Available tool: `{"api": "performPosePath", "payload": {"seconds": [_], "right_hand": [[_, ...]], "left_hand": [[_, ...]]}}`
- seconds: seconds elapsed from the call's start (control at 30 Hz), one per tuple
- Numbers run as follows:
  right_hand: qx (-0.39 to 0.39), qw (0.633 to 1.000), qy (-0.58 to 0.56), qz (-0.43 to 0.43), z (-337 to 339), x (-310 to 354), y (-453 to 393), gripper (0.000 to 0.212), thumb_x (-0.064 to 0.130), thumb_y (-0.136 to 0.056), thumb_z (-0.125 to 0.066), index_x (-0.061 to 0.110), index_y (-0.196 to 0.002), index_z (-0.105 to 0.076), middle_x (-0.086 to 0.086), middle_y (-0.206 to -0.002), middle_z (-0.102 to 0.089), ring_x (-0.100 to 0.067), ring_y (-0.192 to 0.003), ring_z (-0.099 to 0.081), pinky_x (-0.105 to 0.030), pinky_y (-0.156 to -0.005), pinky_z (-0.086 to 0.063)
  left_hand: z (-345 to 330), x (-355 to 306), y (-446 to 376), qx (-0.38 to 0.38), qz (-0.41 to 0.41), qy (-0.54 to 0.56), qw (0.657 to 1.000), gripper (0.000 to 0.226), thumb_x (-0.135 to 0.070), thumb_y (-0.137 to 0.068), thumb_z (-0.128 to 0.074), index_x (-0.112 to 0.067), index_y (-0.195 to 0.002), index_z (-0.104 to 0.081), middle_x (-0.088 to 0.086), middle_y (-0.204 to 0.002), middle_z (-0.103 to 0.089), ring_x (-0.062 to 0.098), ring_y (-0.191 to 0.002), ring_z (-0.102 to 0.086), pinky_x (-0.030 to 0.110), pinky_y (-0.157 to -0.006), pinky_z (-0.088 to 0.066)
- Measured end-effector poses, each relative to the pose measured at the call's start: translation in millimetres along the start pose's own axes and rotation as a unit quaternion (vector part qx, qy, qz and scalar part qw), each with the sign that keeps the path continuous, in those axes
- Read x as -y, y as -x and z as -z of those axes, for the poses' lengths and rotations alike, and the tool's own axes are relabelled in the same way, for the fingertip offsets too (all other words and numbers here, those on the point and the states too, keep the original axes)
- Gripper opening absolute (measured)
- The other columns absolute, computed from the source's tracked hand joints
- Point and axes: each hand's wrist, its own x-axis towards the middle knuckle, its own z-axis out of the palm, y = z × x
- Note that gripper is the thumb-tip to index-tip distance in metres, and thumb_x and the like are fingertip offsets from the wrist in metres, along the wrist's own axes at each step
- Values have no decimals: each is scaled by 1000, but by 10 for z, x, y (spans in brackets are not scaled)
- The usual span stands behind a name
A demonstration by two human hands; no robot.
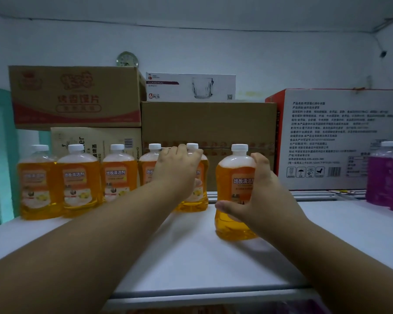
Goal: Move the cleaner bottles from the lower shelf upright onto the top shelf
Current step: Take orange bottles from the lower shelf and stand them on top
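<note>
White flat top shelf under pale wall, cardboard boxes behind, row of upright orange white-capped cleaner bottles at left; left hand curled round one, right hand gripping another upright just beside.

Bare top shelf in front; orange bottles and boxes block behind.
</note>
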Motion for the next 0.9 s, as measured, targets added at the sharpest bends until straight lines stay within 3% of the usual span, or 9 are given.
{"api": "performPosePath", "payload": {"seconds": [0.17,0.27,0.37,0.43,0.53,0.67,0.77,0.9], "right_hand": [[23,999,-39,26,-8,-9,-25,100,54,-70,-78,49,-140,-7,2,-125,-45,-14,-95,-57,-27,-75,-49],[45,997,-57,28,-12,46,-77,98,49,-70,-82,50,-138,-11,4,-123,-47,-8,-90,-56,-19,-71,-46],[58,995,-67,34,-66,169,-122,98,47,-68,-84,46,-137,-15,2,-124,-51,-12,-94,-59,-25,-76,-52],[55,995,-78,39,-151,281,-129,98,47,-66,-85,45,-136,-16,0,-125,-52,-15,-98,-60,-31,-79,-55],[57,992,-100,48,-328,526,-118,97,45,-66,-86,47,-134,-17,1,-125,-51,-14,-97,-58,-28,-74,-53],[77,987,-124,71,-653,1073,-45,98,46,-65,-86,45,-136,-18,4,-122,-50,-13,-97,-58,-31,-74,-55],[88,983,-139,86,-933,1566,32,96,47,-65,-85,47,-134,-18,10,-114,-48,-10,-95,-57,-20,-65,-49],[98,979,-155,93,-1284,2188,110,96,47,-66,-86,46,-134,-18,9,-117,-49,-12,-100,-58,-28,-76,-54]], "left_hand": [[163,71,164,8,-7,6,1000,80,-59,-89,-58,-29,-153,-20,12,-150,-37,31,-136,-36,45,-109,-33],[423,143,339,4,-6,40,999,62,-52,-88,-60,-26,-140,-38,5,-126,-49,24,-114,-45,38,-93,-39],[604,247,707,81,-1,92,992,50,-61,-86,-58,-31,-125,-47,-4,-116,-53,16,-104,-47,32,-84,-42],[659,374,1011,163,26,130,978,59,-72,-83,-52,-35,-129,-47,-8,-126,-54,14,-111,-49,32,-88,-44],[698,674,1374,229,78,172,955,73,-82,-77,-49,-39,-136,-44,-13,-138,-50,11,-121,-47,33,-95,-43],[716,1192,1696,264,102,184,941,81,-87,-71,-49,-40,-137,-43,-13,-140,-50,11,-121,-48,34,-95,-45],[705,1618,1862,280,103,174,938,91,-91,-67,-47,-39,-141,-40,-11,-144,-49,14,-125,-48,37,-98,-45],[650,2159,2047,298,100,186,931,91,-91,-69,-44,-36,-141,-42,-8,-144,-51,14,-124,-51,39,-97,-46]]}}
